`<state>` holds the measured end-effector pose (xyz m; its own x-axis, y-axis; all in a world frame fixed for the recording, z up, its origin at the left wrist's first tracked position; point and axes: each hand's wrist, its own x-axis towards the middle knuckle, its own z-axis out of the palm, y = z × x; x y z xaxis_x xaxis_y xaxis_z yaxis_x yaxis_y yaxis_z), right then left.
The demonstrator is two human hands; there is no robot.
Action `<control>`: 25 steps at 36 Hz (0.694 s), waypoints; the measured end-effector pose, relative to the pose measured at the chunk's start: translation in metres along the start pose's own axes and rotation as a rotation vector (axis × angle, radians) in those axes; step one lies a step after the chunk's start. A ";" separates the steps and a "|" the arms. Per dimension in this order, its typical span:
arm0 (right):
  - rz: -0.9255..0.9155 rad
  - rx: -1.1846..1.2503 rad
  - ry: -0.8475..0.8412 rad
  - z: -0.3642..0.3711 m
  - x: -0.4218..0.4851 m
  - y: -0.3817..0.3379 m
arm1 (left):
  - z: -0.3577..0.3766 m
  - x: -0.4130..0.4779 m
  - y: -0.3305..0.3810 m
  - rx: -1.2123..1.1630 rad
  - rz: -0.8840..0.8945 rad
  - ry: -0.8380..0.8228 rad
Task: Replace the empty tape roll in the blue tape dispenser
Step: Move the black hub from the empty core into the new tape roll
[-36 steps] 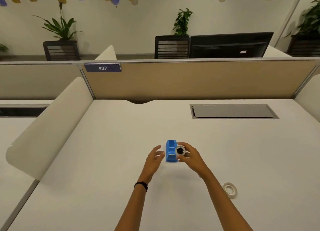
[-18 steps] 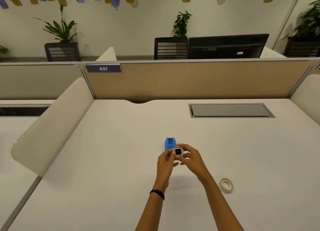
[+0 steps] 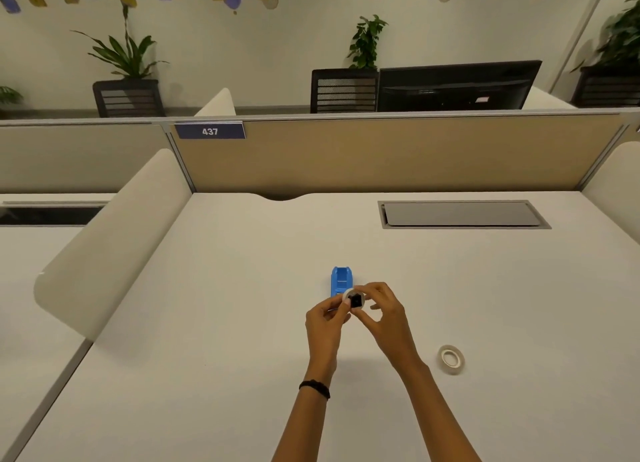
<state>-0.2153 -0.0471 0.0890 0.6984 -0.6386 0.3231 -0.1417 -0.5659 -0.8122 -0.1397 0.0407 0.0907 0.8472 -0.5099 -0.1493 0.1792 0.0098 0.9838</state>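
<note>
I see both hands pinching a small white roll [image 3: 354, 300] with a black hub, left hand [image 3: 327, 323] and right hand [image 3: 386, 317] meeting just before the blue dispenser [image 3: 341, 281]. A spare tape roll [image 3: 451, 358] lies on the counter [image 3: 207, 323], well right.

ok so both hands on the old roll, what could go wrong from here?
1. Both hands, left hand and right hand, pinch the small white roll with black hub in mid-air; the hub could pop out and drop.
2. The blue plastic tape dispenser sits unheld, easily knocked.
3. The new white tape ring lies near the right forearm, which could sweep it.
</note>
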 end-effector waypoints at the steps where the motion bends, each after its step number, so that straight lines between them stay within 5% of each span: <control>1: -0.009 -0.011 -0.003 0.000 -0.001 0.000 | 0.000 -0.001 0.000 -0.004 0.001 0.002; 25: 0.002 -0.047 -0.040 -0.009 -0.008 -0.003 | -0.001 -0.007 0.002 0.022 -0.034 0.048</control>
<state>-0.2269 -0.0447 0.0931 0.7254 -0.6189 0.3013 -0.1753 -0.5894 -0.7886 -0.1445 0.0455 0.0933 0.8640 -0.4677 -0.1864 0.1976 -0.0256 0.9800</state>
